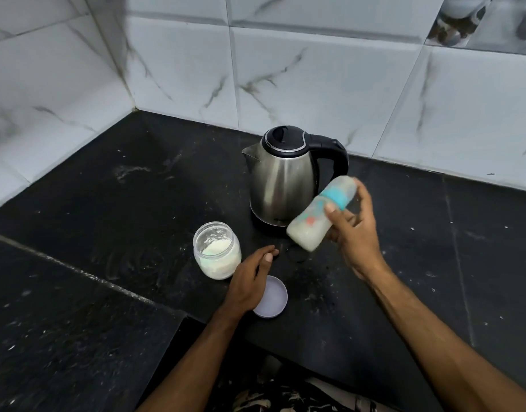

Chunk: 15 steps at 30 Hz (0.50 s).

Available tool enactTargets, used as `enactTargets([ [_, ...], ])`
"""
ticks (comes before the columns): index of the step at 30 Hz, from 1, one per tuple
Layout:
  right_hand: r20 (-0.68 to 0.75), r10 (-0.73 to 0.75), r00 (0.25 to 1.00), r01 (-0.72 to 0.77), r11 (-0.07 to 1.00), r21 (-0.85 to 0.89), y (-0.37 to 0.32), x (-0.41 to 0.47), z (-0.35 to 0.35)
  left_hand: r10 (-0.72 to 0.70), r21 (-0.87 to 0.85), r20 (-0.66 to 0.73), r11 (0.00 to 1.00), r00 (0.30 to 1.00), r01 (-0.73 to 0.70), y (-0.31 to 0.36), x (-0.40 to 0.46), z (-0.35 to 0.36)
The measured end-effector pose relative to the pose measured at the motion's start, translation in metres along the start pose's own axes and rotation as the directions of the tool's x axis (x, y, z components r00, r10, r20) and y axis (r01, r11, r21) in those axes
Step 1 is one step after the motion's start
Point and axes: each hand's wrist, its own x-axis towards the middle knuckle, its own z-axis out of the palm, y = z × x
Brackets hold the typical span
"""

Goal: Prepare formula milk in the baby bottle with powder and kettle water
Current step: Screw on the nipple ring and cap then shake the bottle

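Observation:
My right hand [352, 230] grips the baby bottle [312, 221] in the air, tilted with its teal collar and clear cap up to the right. White milk fills its lower part, and the bottle looks motion-blurred. Just behind it the steel kettle [281, 179] stands on the counter with its black lid shut and its handle to the right. The open powder jar [216, 254] with white powder inside stands to the left. My left hand [251, 281] rests empty on the counter beside the jar, partly over the jar's pale lid [275, 298].
The black stone counter [137, 203] meets white marble-look wall tiles [285, 69] in a corner at the back left. A lower counter step runs along the left front. Powder specks and wet marks dot the surface.

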Motion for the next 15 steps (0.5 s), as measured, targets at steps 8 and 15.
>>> enactTargets([
  [8,0.177,0.018,0.984,0.003,0.993,-0.116,-0.001,-0.006,0.000,-0.016,-0.024,0.014,1.000,1.000,0.016,-0.005,0.001,0.002],
  [15,0.313,0.093,0.945,-0.019,0.972,-0.233,-0.001,-0.020,-0.005,0.001,-0.013,0.003,1.000,1.000,-0.001,-0.007,0.002,0.002],
])
